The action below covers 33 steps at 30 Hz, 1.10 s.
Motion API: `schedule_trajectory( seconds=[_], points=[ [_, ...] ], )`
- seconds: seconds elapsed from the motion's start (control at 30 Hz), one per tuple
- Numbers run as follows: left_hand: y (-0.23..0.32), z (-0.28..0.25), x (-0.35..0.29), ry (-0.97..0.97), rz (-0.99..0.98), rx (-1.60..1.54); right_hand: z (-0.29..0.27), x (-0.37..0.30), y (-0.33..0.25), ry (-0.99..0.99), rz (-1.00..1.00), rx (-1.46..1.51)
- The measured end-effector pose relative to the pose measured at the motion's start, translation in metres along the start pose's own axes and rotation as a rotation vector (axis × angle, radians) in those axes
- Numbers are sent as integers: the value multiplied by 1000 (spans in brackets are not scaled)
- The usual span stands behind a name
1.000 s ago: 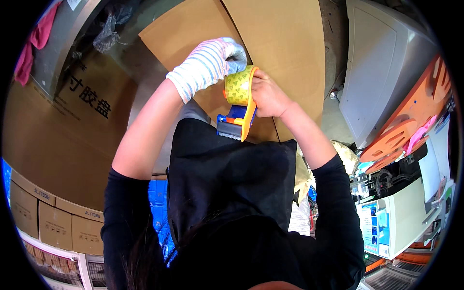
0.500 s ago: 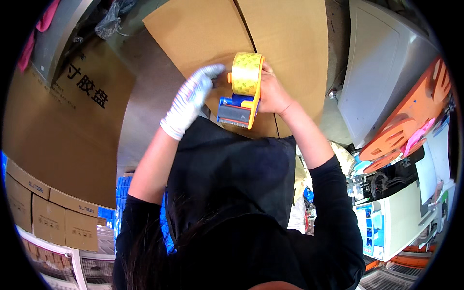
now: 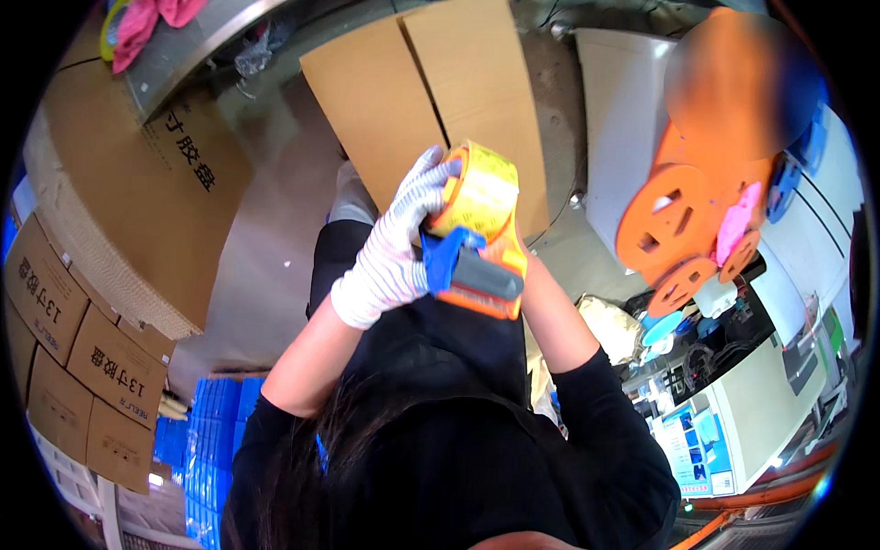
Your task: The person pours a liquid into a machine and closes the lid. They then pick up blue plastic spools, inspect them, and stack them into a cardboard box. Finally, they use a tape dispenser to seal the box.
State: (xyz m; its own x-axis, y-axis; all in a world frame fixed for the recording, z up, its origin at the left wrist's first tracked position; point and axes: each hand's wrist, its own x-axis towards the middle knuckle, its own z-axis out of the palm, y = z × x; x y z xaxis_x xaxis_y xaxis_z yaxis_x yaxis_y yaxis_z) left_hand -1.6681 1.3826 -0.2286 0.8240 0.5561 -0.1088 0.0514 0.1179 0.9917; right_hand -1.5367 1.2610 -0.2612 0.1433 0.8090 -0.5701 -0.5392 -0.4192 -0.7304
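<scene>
A tape dispenser [image 3: 476, 280] with an orange frame, a blue part and a dark grey guard is held up in front of me, carrying a wide roll of yellow tape [image 3: 488, 192]. My left hand [image 3: 401, 225], in a white glove with bluish stripes, is closed on its left side, with fingers against the roll. Bare at the wrist, my right hand [image 3: 531, 266] is mostly hidden behind the dispenser and grips it from the right. Beyond and below stands a brown cardboard box [image 3: 376, 110], its two top flaps meeting at a narrow dark seam.
Large brown cardboard [image 3: 151, 183] leans at the left, above stacked cartons [image 3: 110, 367] and blue crates [image 3: 215, 449]. A grey-white panel [image 3: 614, 137] stands right of the box. Orange reels [image 3: 665, 220] are farther right, above a cluttered bench [image 3: 752, 422]. A metal-edged table [image 3: 183, 69] is at the upper left.
My left hand has come right onto the dispenser, from being apart from it. The dispenser has moved down towards me and tilted. My view has shifted, and the box appears smaller.
</scene>
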Motion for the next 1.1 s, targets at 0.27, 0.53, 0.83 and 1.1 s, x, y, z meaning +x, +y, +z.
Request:
schedule_trajectory(
  seconds=[0.27, 0.53, 0.83, 1.1],
  points=[
    [179, 40, -8, 38, 477, 645, 8, -139, -133, 503, -772, -476],
    [258, 62, -55, -75, 809, 1073, 59, -248, -253, 180, -779, -695],
    [303, 74, -58, 25, 1066, 975, 112, -306, -262, 485, -995, -555],
    [327, 63, -65, -56, 1113, 1109, 124, -325, -274, 508, -885, -486]
  ],
)
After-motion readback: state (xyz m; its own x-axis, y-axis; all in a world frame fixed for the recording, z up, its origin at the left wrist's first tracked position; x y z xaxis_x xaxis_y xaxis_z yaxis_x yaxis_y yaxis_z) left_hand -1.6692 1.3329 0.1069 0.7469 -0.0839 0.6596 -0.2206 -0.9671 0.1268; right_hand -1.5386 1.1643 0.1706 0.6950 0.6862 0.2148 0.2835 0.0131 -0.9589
